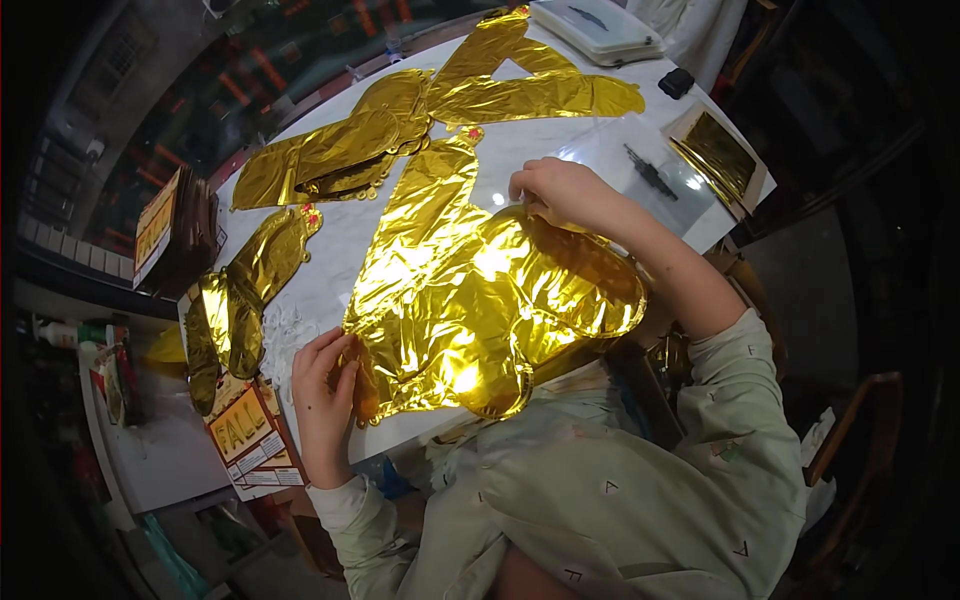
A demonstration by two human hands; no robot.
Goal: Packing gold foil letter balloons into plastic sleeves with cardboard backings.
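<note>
A large flat, shiny gold foil balloon [440, 300] lies spread over the table's near edge, its lower right part curving toward my lap. My left hand [325, 395] pinches its lower left edge between thumb and fingers. At its upper edge, my right hand [570, 192] has its fingers closed on the foil, with the fingertips partly hidden. A small red mark [472, 133] shows at the balloon's far tip. Beyond it lie more flat gold foil balloons [340, 150], some overlapping, and another gold foil balloon [265, 265] is folded at the left.
The white table [335, 230] holds a stack of printed cards [175, 225] at the left. More printed cards [250, 435] sit at the near left corner. Clear plastic sleeves [640, 165], a gold packet [718, 150], a black object [677, 83] and a plastic box [597, 30] are at the right.
</note>
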